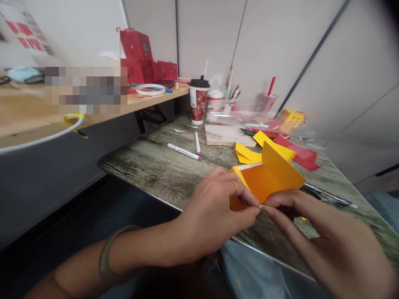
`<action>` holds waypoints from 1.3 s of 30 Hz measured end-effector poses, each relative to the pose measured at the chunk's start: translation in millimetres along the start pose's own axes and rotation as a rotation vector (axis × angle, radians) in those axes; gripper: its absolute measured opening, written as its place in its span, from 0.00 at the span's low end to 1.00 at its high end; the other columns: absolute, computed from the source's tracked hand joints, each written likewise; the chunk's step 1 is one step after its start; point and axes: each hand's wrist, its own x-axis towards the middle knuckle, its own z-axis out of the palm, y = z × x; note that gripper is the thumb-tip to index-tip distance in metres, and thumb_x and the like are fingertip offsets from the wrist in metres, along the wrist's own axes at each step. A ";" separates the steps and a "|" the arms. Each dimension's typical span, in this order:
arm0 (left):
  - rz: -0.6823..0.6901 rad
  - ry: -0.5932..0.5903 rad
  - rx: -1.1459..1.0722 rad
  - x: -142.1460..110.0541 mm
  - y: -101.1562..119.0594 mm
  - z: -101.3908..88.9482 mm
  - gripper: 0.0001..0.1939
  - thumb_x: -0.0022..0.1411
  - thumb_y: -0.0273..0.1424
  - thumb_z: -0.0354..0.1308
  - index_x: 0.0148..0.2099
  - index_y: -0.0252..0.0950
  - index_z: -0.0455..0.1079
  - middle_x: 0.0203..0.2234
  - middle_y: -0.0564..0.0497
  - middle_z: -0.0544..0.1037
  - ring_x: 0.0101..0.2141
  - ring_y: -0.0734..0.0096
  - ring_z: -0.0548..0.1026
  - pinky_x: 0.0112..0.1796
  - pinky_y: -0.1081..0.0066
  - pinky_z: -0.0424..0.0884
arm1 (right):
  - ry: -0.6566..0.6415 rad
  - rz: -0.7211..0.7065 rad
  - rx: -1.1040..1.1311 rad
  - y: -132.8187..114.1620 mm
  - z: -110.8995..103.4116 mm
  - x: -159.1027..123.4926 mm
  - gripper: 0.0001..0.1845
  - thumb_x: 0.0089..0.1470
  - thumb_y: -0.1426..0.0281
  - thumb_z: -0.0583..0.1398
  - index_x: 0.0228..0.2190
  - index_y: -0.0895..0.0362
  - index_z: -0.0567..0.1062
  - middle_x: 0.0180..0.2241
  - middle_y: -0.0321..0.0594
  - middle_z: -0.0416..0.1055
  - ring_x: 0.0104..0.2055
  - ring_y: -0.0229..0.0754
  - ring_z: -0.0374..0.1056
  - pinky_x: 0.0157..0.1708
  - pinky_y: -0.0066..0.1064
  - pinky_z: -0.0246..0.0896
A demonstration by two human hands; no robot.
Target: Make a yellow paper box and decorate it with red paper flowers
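A folded yellow paper box [268, 178] with raised flaps is held above the near edge of the table. My left hand [215, 211], with a ring and a bracelet, pinches the box's near left side between thumb and fingers. My right hand [330, 232] closes on the near edge just beside it, and the two sets of fingertips almost meet. A tiny white bit shows between them, too small to name. One inner edge of the box carries a white strip. Folded yellow paper pieces [247, 154] lie behind it.
Two markers, one a white marker with a purple end [184, 152], lie on the wood-grain table [137, 170]. Farther back are a white board [215, 136], red paper strips [301, 153] and a lidded coffee cup [198, 101]. Red paper boxes [139, 70] sit on another table.
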 end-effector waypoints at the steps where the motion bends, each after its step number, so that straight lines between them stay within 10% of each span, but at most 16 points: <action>1: -0.004 0.004 0.004 -0.1 0.1 0.3 0.02 0.53 0.27 0.59 0.28 0.37 0.71 0.28 0.57 0.75 0.35 0.73 0.67 0.39 0.70 0.61 | 0.003 0.001 0.002 -0.2 -0.1 -0.5 0.04 0.54 0.66 0.55 0.31 0.52 0.69 0.26 0.32 0.72 0.24 0.33 0.69 0.22 0.21 0.61; 39: -0.025 0.099 -0.083 -3.0 -2.7 5.5 0.04 0.49 0.22 0.57 0.27 0.35 0.71 0.26 0.55 0.74 0.32 0.73 0.68 0.37 0.71 0.64 | 0.026 0.008 0.002 -4.6 2.3 0.7 0.05 0.55 0.65 0.55 0.32 0.52 0.69 0.27 0.32 0.71 0.25 0.33 0.68 0.22 0.22 0.60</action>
